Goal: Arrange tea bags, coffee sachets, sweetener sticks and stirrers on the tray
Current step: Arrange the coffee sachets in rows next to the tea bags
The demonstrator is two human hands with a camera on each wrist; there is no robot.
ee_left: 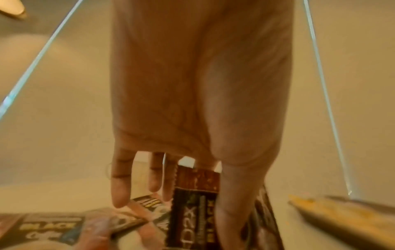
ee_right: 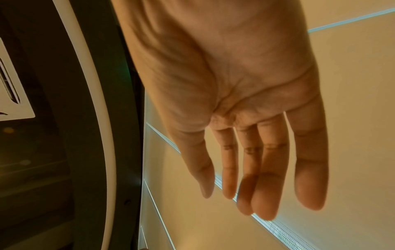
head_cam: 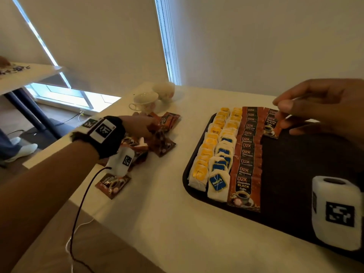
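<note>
A dark tray (head_cam: 291,174) on the cream table holds a row of yellow tea bags (head_cam: 208,152), a row of blue tea bags (head_cam: 222,166) and a row of D2X coffee sachets (head_cam: 246,160); one more sachet (head_cam: 271,125) starts a fourth row at the far end. My right hand (head_cam: 285,113) hovers over that far end, fingers relaxed (ee_right: 267,169), holding nothing. My left hand (head_cam: 149,129) reaches into a pile of coffee sachets (head_cam: 163,144) left of the tray. Its thumb (ee_left: 233,203) and fingers pinch one D2X sachet (ee_left: 192,211).
Two cups (head_cam: 145,100) (head_cam: 164,90) stand at the table's far left corner, just beyond the pile. A loose sachet (head_cam: 112,184) lies near the left table edge. A cable (head_cam: 78,213) trails from my left wrist. The tray's right half is bare.
</note>
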